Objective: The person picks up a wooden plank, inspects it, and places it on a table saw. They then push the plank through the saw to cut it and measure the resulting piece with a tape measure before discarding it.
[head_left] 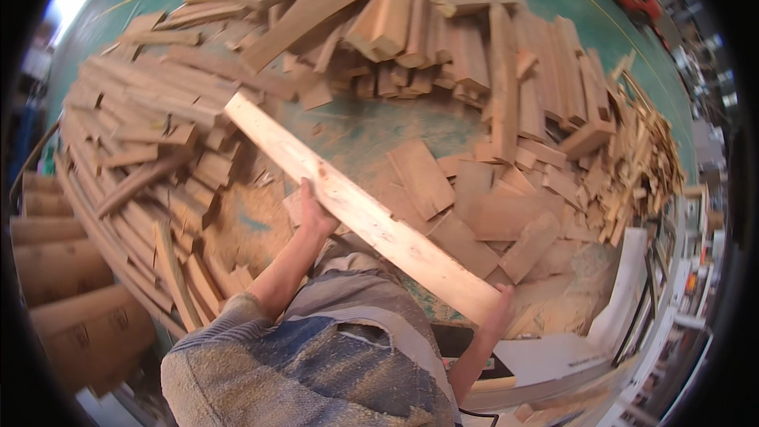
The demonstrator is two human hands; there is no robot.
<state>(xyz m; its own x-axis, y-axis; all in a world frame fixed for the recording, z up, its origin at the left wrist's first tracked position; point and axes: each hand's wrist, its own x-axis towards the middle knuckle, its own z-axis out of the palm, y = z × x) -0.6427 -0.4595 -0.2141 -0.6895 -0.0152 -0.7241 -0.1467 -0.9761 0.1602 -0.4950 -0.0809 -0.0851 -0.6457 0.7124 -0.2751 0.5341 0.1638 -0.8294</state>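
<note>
I hold a long pale wooden plank [356, 205] slanting from upper left to lower right above the floor. My left hand [314, 213] grips it near the middle from below. My right hand [500, 308] grips its near lower-right end. The plank's far end points at the wood pile on the left [150, 119]. My knee in grey trousers shows under the plank.
Heaps of short wood offcuts [443, 32] ring a patch of green floor [356, 126] strewn with sawdust. Thin splintered strips [640, 158] pile at the right. Brown cardboard boxes [71, 300] stand at the left. White boards [569, 356] lie at lower right.
</note>
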